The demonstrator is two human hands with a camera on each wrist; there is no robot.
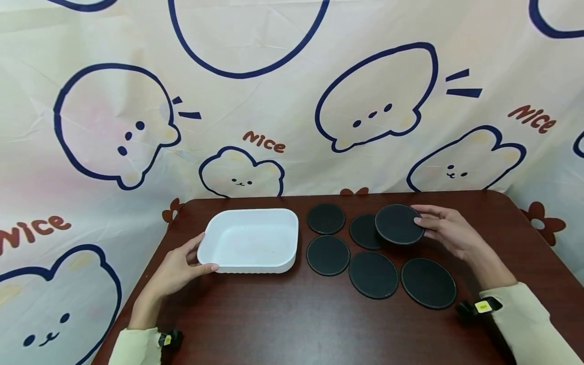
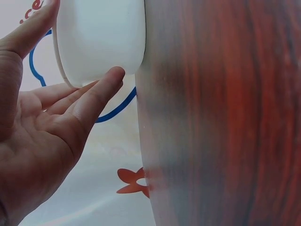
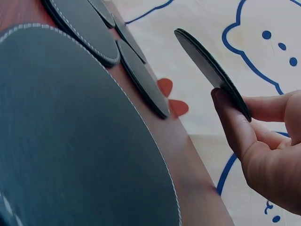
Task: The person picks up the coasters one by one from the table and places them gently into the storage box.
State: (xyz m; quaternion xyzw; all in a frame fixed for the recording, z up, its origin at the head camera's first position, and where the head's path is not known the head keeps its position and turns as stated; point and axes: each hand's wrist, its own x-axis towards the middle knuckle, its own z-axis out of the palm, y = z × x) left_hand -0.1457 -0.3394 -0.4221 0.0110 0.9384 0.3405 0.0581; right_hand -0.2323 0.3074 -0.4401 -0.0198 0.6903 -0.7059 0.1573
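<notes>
My left hand (image 1: 175,268) grips the left end of a white plastic container (image 1: 255,267), thumb at its near corner and fingers along its side. In the left wrist view those fingers (image 2: 96,99) lie against the container's wall. My right hand (image 1: 451,233) pinches the edge of a round black coaster (image 1: 399,224) between thumb and fingers. The right wrist view shows this coaster (image 3: 211,70) tilted and raised off the table. In the head view it partly covers another black coaster (image 1: 364,231) lying below it.
Several more black coasters lie flat between the container and my right arm, among them one at the back (image 1: 326,218) and one nearest me (image 1: 428,283). The dark brown wooden table (image 1: 292,319) ends at a cartoon-printed cloth (image 1: 292,111) behind it.
</notes>
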